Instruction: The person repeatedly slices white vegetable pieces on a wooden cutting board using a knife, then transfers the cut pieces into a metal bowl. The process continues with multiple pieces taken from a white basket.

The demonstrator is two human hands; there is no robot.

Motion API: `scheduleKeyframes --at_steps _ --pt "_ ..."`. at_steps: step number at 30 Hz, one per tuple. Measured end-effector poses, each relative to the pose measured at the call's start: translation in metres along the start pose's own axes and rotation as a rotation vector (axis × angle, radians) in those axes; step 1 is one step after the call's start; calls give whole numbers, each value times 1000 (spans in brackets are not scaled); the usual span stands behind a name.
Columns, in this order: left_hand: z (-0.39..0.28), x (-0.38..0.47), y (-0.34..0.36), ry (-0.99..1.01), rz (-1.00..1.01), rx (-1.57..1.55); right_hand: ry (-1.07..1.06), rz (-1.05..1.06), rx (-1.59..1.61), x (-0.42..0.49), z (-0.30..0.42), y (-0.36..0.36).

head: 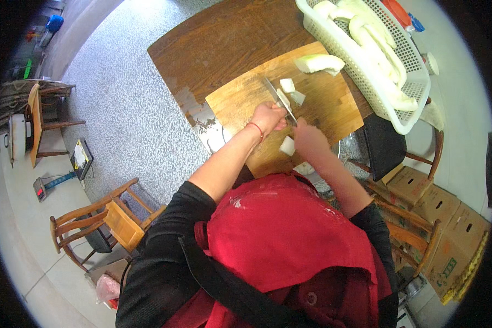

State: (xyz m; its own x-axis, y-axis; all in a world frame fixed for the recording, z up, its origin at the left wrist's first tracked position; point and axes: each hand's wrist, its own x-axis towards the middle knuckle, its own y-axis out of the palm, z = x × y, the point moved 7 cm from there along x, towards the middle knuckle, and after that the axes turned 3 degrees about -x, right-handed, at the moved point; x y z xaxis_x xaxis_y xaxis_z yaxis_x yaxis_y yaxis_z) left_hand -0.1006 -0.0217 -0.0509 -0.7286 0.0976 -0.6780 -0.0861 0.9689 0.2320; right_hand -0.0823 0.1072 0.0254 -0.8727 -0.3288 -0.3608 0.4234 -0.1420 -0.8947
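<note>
My right hand (pixel 310 139) grips the handle of a kitchen knife (pixel 275 91). Its blade points away from me over a wooden cutting board (pixel 238 92). Close beside the blade, my left hand (pixel 268 117) has its fingers curled; whether they pin a piece is hidden. A pale slice (pixel 283 97) lies along the blade. Just beyond are a white cut chunk (pixel 287 85) and another chunk (pixel 298 97), apparently winter melon. One more chunk (pixel 287 146) sits nearer me, by my right wrist. A large curved melon piece (pixel 320 64) rests at the board's far right.
A white plastic basket (pixel 410 117) of long pale melon strips (pixel 377 53) stands right of the board on the brown wooden table (pixel 229 41). A metal basin (pixel 324 182) is partly hidden below the board. Wooden chairs (pixel 119 221) and cardboard boxes (pixel 438 205) stand around.
</note>
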Motion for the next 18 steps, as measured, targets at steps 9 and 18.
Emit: scheduleKeyframes --at_steps 9,18 --pt "1 5 4 60 63 -63 -59 22 -23 -10 -5 -37" --pt "1 3 2 5 3 -58 -44 114 83 -13 -1 -47"
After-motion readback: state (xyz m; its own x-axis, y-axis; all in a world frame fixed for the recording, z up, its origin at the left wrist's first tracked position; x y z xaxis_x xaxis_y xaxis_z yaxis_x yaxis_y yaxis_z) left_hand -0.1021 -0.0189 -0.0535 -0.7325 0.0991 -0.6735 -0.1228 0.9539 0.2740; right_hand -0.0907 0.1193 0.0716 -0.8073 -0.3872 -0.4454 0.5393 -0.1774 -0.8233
